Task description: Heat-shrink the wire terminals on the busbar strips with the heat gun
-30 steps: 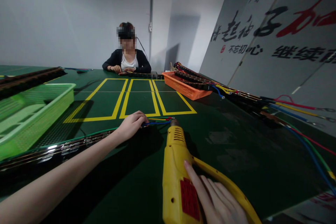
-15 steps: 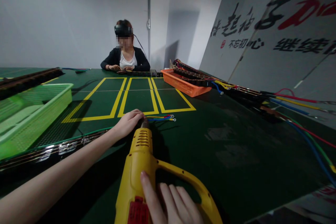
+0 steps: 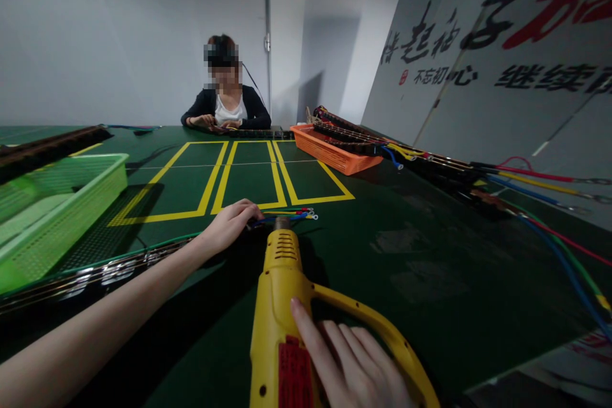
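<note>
A dark green table (image 3: 430,280) with yellow taped boxes runs away from me toward a grey wall. Nearest me, my right hand (image 3: 356,370) is wrapped around the grip of a yellow heat gun (image 3: 282,306), index finger laid along its side, the other fingers curled through the handle loop. The gun's long axis points straight away from me, and its nozzle ends just short of the coloured wire ends (image 3: 291,213), which lie across its line, running left to right. My left hand (image 3: 232,223) is the one at the wires: it rests palm down, fingers closed over the bundle just left of the nozzle, pinning it to the table. The black harness (image 3: 95,277) trails back leftward under my forearm. Further left sits a green basket (image 3: 67,204); further off on the right, an orange basket (image 3: 335,156) with more harnesses. At the far edge another person (image 3: 224,108) sits with both hands on the table.
</note>
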